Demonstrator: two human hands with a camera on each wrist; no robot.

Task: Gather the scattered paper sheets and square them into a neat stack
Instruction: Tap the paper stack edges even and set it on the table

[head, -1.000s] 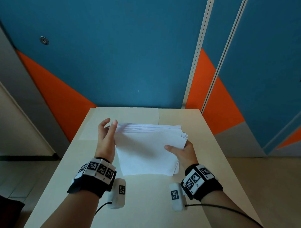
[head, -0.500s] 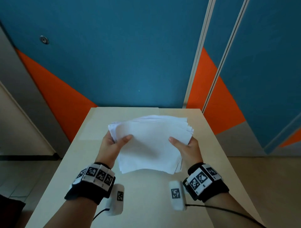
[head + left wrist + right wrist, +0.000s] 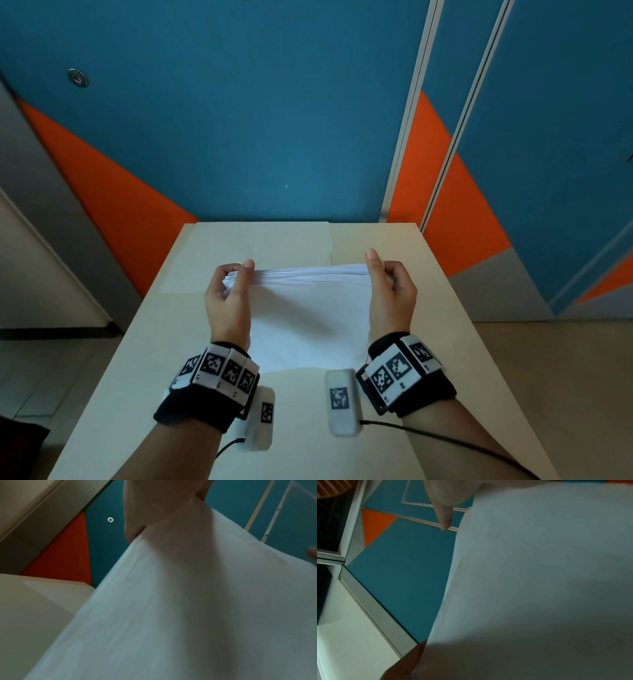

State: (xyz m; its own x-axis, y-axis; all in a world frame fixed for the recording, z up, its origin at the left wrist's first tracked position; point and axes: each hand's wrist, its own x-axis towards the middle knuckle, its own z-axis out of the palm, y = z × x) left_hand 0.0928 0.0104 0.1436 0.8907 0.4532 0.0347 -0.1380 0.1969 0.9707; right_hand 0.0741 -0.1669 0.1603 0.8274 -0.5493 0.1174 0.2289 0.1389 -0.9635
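Both hands hold the paper stack [image 3: 308, 322] upright on edge over the bench [image 3: 428, 342], bottom edge down near the wrists, top edge up between the fingertips. Left hand [image 3: 227, 298] is curled round the stack's left side edge, thumb on the near face, fingers behind. Right hand [image 3: 390, 294] sits at the right side edge, thumb up along the near face, fingers curled behind; it looks like a looser hold, but contact reads as a grip.

Key relation: the stack's long axis runs left-right between the 2 hands, broad face toward the person, top edge still fanned with several sheet edges showing as separate lines. Bottom edge looks at or just above the bench; cannot tell if it touches.

Left wrist view: the stack [image 3: 188, 601] fills the frame with the hand [image 3: 154, 504] at the top. Right wrist view: same, stack [image 3: 539, 574] beside a finger [image 3: 444, 516].

Judgement: gathering looks done, with no loose sheets visible on the bench. Squaring is mid-way. Next likely calls for tapping the lower edge on the bench with a loosened grip, then turning to tap a short side. Risk: sheets slipping out if the grip eases too much.
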